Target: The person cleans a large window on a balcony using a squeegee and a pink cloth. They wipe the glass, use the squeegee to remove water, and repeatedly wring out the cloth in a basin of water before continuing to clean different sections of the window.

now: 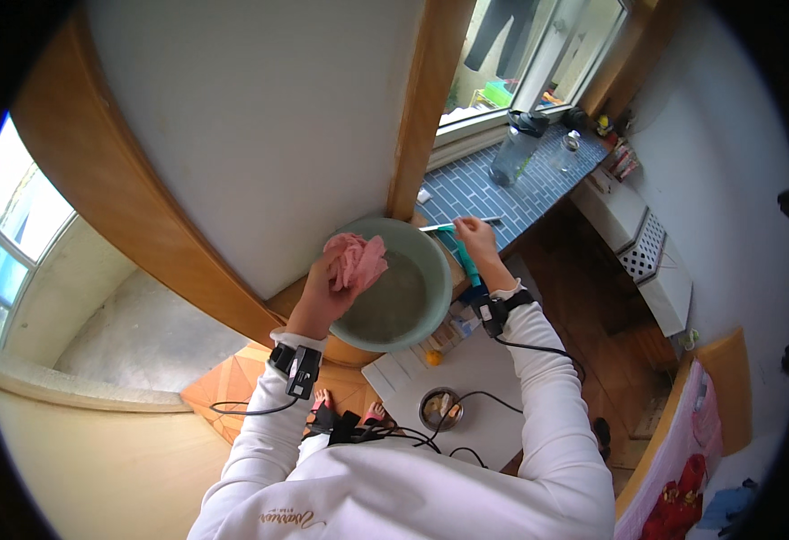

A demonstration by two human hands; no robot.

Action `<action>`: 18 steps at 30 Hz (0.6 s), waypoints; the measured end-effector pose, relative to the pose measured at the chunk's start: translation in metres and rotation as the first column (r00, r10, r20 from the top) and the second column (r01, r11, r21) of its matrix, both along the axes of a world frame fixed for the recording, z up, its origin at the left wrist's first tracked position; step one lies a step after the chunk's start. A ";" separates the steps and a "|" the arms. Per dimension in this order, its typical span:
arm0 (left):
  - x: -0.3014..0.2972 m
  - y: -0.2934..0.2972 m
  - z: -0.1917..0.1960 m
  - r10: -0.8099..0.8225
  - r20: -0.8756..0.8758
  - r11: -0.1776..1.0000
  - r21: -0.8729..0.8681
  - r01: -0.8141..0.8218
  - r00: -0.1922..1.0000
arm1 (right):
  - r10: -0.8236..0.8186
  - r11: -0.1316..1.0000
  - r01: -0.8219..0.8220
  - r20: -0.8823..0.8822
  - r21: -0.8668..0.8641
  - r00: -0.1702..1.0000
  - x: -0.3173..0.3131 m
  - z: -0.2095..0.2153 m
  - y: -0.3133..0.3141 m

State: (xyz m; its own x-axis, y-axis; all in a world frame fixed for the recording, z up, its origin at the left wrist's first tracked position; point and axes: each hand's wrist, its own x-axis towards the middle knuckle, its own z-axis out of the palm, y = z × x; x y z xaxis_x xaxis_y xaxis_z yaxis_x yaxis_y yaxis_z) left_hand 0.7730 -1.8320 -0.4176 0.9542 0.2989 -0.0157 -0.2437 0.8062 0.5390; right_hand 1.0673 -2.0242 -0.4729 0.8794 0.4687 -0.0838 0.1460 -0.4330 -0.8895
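Note:
My left hand is closed around a crumpled pink cloth, held over the left side of a pale green basin. Greyish, cloudy water lies in the basin. By the basin's right rim, my right hand pinches what looks like a squeegee. Its thin pale blade runs crosswise past my fingers, and its teal handle hangs down toward my wrist. My fingers hide part of the blade.
On the blue tiled sill stand a large clear bottle and a small glass bottle. A white table below carries a metal bowl and an orange fruit. Black cables trail from my wrists.

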 end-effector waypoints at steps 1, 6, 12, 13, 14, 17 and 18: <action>-0.003 0.000 0.003 0.004 -0.042 0.999 -0.044 -0.005 0.999 | 0.048 0.985 -0.020 0.159 -0.170 0.986 0.013 -0.014 -0.011; -0.014 0.002 0.017 -0.008 -0.288 0.979 -0.198 -0.051 0.957 | 0.061 0.805 0.162 0.351 -0.571 0.934 0.013 -0.086 -0.045; -0.018 0.004 0.012 -0.047 -0.194 0.986 -0.166 0.015 0.980 | 0.008 0.871 0.161 0.341 -0.464 0.940 0.016 -0.105 -0.040; -0.020 0.003 0.012 -0.005 -0.193 0.991 -0.131 -0.021 0.981 | -0.048 0.881 0.192 0.322 -0.432 0.946 0.018 -0.102 -0.041; -0.022 0.003 0.014 0.018 -0.148 0.994 -0.103 -0.034 0.989 | -0.117 0.884 0.237 0.299 -0.404 0.947 0.018 -0.098 -0.043; -0.037 0.003 0.025 0.025 -0.056 0.994 -0.101 -0.030 0.998 | -0.249 0.875 0.369 0.365 -0.312 0.897 0.011 -0.071 -0.062; -0.046 0.005 0.031 0.006 -0.006 0.994 -0.112 -0.006 1.000 | -0.333 0.845 0.453 0.383 -0.284 0.862 0.007 -0.056 -0.070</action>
